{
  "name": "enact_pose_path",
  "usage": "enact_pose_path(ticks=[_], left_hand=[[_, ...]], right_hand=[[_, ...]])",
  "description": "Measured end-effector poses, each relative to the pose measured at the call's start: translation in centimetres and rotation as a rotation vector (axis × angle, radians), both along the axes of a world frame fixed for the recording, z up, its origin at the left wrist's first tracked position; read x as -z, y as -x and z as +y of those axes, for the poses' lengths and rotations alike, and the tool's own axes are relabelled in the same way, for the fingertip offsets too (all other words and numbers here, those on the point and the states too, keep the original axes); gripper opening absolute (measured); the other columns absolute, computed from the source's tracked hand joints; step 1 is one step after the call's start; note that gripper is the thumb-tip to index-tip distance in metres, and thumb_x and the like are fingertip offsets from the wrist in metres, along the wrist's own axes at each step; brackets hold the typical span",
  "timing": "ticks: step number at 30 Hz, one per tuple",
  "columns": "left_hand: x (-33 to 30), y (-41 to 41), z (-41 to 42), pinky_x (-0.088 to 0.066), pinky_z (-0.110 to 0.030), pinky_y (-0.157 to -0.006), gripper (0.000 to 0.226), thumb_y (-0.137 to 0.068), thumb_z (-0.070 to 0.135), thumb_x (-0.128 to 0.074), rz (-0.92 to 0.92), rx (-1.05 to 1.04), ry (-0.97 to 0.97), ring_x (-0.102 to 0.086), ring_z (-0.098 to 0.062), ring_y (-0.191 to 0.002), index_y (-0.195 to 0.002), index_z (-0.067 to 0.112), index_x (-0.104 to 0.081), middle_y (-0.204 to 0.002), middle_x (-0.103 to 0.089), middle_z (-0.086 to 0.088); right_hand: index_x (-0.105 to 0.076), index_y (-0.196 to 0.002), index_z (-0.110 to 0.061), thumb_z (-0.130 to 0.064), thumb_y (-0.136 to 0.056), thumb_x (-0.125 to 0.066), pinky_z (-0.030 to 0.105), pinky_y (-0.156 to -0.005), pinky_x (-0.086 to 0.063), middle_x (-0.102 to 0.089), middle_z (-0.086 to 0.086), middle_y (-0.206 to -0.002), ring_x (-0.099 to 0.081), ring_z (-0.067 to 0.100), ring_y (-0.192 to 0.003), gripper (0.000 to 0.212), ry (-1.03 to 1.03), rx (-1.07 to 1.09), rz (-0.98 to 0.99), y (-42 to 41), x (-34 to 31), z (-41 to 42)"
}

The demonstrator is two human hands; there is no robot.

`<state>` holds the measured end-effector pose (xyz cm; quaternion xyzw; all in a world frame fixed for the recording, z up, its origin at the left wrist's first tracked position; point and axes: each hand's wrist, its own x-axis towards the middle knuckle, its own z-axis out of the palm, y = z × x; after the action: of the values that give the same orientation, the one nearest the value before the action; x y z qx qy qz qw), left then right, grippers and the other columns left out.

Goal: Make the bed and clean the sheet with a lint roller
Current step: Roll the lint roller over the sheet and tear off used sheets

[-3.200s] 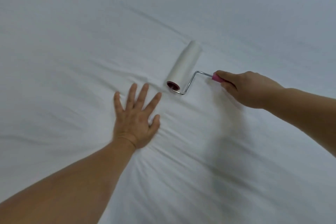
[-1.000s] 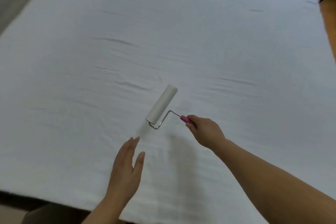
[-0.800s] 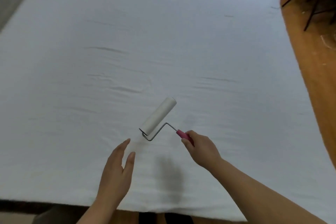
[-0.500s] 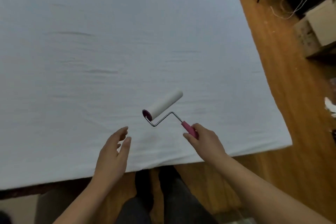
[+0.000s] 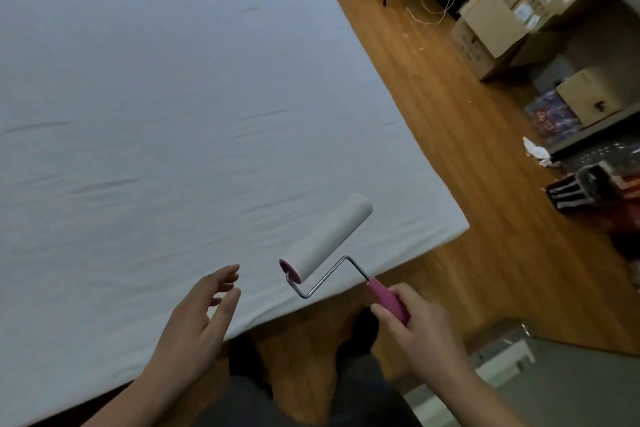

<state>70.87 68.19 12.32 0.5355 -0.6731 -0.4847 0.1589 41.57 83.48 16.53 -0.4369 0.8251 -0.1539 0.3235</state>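
The white sheet [image 5: 166,121] covers the bed, mostly smooth with a few faint creases. My right hand [image 5: 420,333] grips the pink handle of the lint roller [image 5: 327,241]. The white roll hangs in the air above the bed's near right corner, off the sheet. My left hand [image 5: 195,326] hovers over the near edge of the bed, fingers relaxed and holding nothing.
Wooden floor [image 5: 460,163] runs along the bed's right side. Cardboard boxes [image 5: 498,21] and a shelf with clutter stand at the far right. A white cable [image 5: 433,7] lies on the floor. My legs and dark feet [image 5: 360,326] show below the bed's edge.
I have stepped back and turned right, so the bed's corner and the floor came into view. The roller lifted off the sheet. My left hand left the sheet and hangs free.
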Motion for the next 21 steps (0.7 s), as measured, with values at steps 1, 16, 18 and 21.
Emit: enact_pose_path(ticks=[1,16,18,21], left_hand=[[-0.5,1.5,0.2,-0.045,-0.02,-0.086,0.043,-0.086,0.068,-0.041,0.004,0.015,0.009,-0.058,0.006,-0.109,-0.125,0.053,-0.053,-0.117,-0.061,0.03],[-5.8,32.8,7.2,-0.043,-0.007,-0.079,0.038,-0.089,0.061,-0.041,-0.035,0.229,0.07,-0.059,0.008,-0.107,-0.121,0.047,-0.054,-0.114,-0.062,0.026],[-6.4,35.4,7.5,-0.046,-0.019,-0.085,0.042,-0.091,0.061,-0.04,-0.037,0.267,0.074,-0.059,0.003,-0.11,-0.126,0.044,-0.054,-0.119,-0.061,0.025],[-6.5,39.2,7.0,-0.049,-0.028,-0.085,0.043,-0.09,0.063,-0.04,-0.057,0.307,0.061,-0.06,0.0,-0.109,-0.129,0.048,-0.052,-0.119,-0.061,0.026]], right_hand=[[-0.051,-0.089,-0.046,-0.062,-0.087,-0.057,0.019,-0.052,-0.042,-0.058,-0.012,-0.071,-0.058,0.002,-0.069,0.016,0.008,0.015,0.008,1.2,-0.6,0.7],[-0.049,-0.095,-0.043,-0.065,-0.089,-0.051,0.016,-0.05,-0.039,-0.054,-0.015,-0.071,-0.056,0.001,-0.073,0.023,0.081,0.066,0.022,28.1,-3.3,8.4],[-0.05,-0.095,-0.042,-0.066,-0.088,-0.051,0.016,-0.048,-0.036,-0.055,-0.016,-0.073,-0.056,0.0,-0.072,0.025,0.072,0.104,0.004,31.2,-3.7,9.2],[-0.053,-0.096,-0.041,-0.067,-0.086,-0.052,0.016,-0.049,-0.035,-0.057,-0.016,-0.073,-0.057,0.003,-0.066,0.028,0.068,0.188,-0.024,35.3,-3.8,9.9]])
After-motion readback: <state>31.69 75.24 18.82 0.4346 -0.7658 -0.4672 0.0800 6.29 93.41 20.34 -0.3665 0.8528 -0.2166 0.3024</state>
